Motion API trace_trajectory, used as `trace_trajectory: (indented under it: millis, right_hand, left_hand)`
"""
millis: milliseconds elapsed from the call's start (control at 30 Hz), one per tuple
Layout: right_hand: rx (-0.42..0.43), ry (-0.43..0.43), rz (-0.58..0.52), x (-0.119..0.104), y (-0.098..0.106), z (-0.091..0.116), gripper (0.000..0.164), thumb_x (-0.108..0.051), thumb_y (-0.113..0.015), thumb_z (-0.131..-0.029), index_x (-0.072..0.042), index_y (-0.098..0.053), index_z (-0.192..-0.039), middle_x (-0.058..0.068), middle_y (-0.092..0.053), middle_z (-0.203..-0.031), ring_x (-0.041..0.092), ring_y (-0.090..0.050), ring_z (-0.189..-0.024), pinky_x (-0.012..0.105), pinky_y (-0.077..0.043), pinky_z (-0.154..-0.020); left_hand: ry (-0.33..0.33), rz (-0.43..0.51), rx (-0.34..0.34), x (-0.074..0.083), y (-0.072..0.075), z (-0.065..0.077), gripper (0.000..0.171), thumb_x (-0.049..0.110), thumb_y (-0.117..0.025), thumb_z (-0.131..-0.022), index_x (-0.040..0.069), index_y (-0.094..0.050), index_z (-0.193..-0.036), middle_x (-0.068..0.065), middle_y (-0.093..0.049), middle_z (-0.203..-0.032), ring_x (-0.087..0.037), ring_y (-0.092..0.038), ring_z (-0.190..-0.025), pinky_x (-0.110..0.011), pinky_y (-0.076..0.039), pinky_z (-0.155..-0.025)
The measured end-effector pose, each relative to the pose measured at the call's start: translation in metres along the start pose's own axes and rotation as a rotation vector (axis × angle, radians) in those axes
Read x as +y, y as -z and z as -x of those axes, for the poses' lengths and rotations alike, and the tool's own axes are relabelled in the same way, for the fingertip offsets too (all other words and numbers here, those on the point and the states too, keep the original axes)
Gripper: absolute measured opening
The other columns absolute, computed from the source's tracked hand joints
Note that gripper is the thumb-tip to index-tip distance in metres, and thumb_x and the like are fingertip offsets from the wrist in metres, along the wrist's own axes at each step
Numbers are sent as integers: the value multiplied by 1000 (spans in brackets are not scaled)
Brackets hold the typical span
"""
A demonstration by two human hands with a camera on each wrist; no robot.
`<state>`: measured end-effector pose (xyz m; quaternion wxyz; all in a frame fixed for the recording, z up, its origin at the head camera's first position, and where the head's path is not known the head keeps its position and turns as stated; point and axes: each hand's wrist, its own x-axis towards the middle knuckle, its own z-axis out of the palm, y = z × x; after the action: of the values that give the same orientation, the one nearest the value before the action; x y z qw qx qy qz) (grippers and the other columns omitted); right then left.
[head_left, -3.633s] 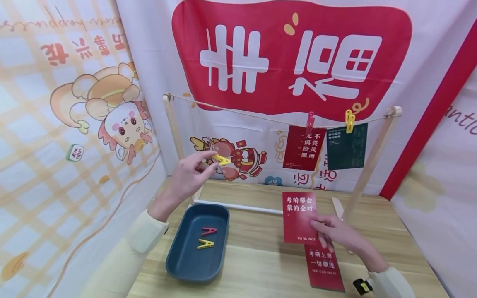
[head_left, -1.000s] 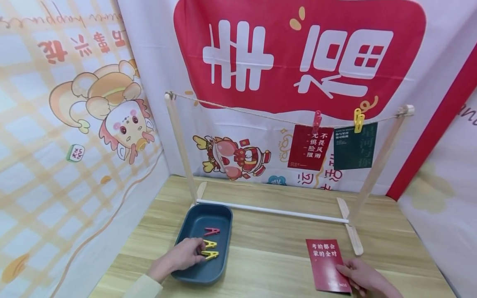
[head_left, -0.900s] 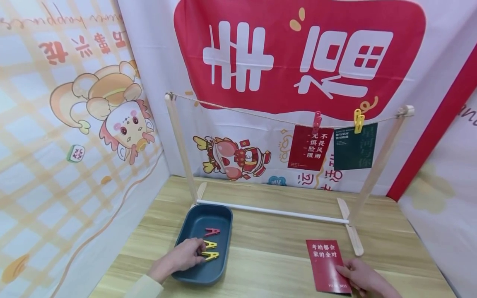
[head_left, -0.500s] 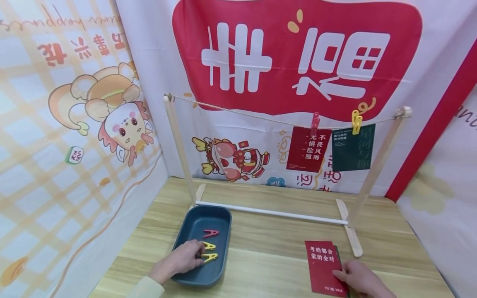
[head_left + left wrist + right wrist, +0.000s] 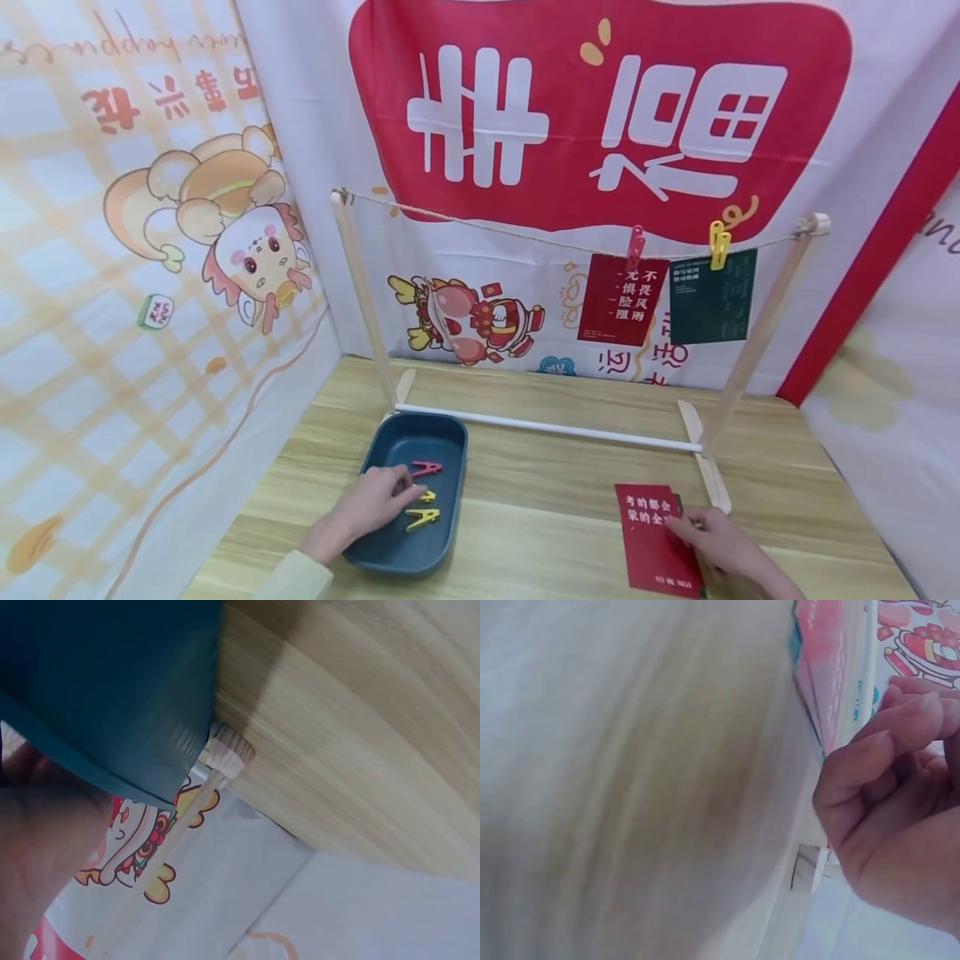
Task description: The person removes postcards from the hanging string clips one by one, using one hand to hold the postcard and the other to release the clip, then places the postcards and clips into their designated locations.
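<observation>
In the head view, my left hand [image 5: 375, 502] reaches into a dark blue tray [image 5: 401, 563], its thumb and finger pinching the end of a yellow clothespin [image 5: 427, 497]. The tray also holds another yellow clothespin [image 5: 422, 520] and a pink-red one [image 5: 427, 468]. My right hand [image 5: 723, 546] holds the right edge of a red card [image 5: 654, 554] with white lettering. A dark green edge shows behind that card. In the right wrist view, the hand's curled fingers [image 5: 862, 769] are beside the card. The tray wall [image 5: 150, 697] hides my left fingertips in the left wrist view.
Behind stands a wooden frame [image 5: 365, 300] with a string [image 5: 487, 227]. A red card [image 5: 618, 312] and a green card [image 5: 708, 308] hang from it by clothespins. A white bar [image 5: 547, 427] joins the frame's feet on the wooden table [image 5: 525, 508].
The clothespin held earlier in my left hand is back in the tray, and that hand is down there. My right hand has drawn the card nearer and slid up along its edge.
</observation>
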<state>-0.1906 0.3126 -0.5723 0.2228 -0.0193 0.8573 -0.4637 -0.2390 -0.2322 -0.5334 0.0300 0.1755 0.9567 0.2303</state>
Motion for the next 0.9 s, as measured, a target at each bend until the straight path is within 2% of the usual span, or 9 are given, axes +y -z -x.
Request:
trace_trajectory:
  millis: [100,167,267,367,467,667,767,900]
  right_hand:
    - [52,93,-28,-8,6,-4,45,-35,-49,-103,5,-54,-84,-7,-46,-53,6,-43,-41,20,-40,-39]
    - [132,141,-54,-15,11,-5,44,-31,-49,-103,8,-52,-83,-7,-44,-50,4,-43,-40,23,-42,-38]
    - [274,180,-90,-28,21,-5,42,-29,-51,-103,7,-50,-81,-8,-42,-48,4,-41,-39,28,-43,-37]
    - [368,202,-116,-42,32,-5,41,-30,-51,-103,3,-50,-79,-7,-41,-46,6,-42,-39,33,-43,-38]
    - [414,212,-85,-54,43,-5,42,-34,-49,-103,-1,-52,-78,-6,-43,-47,11,-45,-39,35,-43,-40]
    - [440,173,-27,-74,55,-2,47,-47,-47,-101,-5,-54,-83,0,-48,-52,23,-52,-48,32,-44,-51]
    - [487,221,-18,-83,58,2,46,-45,-48,-102,-3,-54,-83,1,-49,-53,24,-53,-49,31,-45,-51]
    - [596,308,-23,-97,62,10,42,-38,-50,-102,-1,-53,-82,3,-49,-51,22,-51,-46,31,-42,-44]
  left_hand:
    - [6,12,143,6,8,-6,24,39,-63,-95,22,-64,-78,14,-50,-59,-1,-42,-50,-19,-35,-46]
    - [8,43,218,10,14,-10,23,36,-63,-96,22,-65,-78,14,-49,-58,-1,-41,-49,-19,-36,-46]
    - [-12,80,326,17,23,-16,22,32,-61,-97,19,-65,-80,14,-48,-58,-1,-41,-48,-19,-36,-45]
    - [-68,115,439,26,32,-21,20,28,-61,-98,16,-65,-83,12,-48,-59,-2,-41,-50,-19,-37,-45]
    - [-125,138,526,36,39,-28,17,25,-61,-98,16,-66,-84,12,-52,-62,-1,-43,-52,-19,-38,-46]
    - [-198,186,600,54,48,-38,14,20,-60,-98,13,-66,-87,10,-58,-66,-1,-46,-55,-19,-41,-47]
    - [-229,204,622,60,54,-43,14,18,-60,-98,14,-64,-85,9,-57,-65,0,-45,-52,-18,-39,-44]
    - [-307,200,656,69,65,-50,15,15,-60,-98,14,-62,-83,8,-56,-63,0,-43,-51,-18,-37,-42]
